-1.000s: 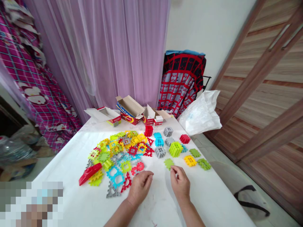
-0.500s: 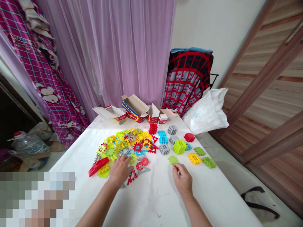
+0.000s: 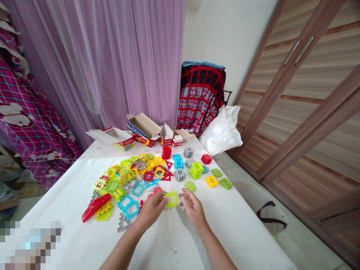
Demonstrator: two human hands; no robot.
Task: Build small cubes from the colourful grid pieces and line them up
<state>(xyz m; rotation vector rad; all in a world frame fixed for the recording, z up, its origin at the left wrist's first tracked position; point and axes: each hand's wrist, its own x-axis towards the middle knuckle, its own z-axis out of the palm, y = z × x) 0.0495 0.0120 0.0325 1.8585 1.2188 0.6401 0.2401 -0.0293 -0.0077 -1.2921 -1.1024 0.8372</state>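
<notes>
A yellow-green toothed building piece with a window cut-out [image 3: 171, 200] is pinched at its left edge by my left hand [image 3: 153, 208], above the near middle of the table. My right hand [image 3: 193, 208] is just right of that piece, fingers apart and apparently not touching it. Beyond my right hand a plain green toothed piece [image 3: 190, 186] lies flat. Left of my left hand spreads a loose heap of coloured pieces, with blue frame pieces [image 3: 128, 207] and a long red piece [image 3: 96, 207] at its near side.
Stacks of like pieces stand to the right: green [image 3: 196, 170], grey [image 3: 179, 175], red [image 3: 206, 159] and yellow [image 3: 211, 181]. Opened cardboard boxes [image 3: 143, 129] line the table's far edge. A white plastic bag [image 3: 222, 131] is at the far right corner.
My left hand has come from the heap toward the middle with the yellow-green window piece in it. My right hand has opened its fingers beside it. The view has turned to the right.
</notes>
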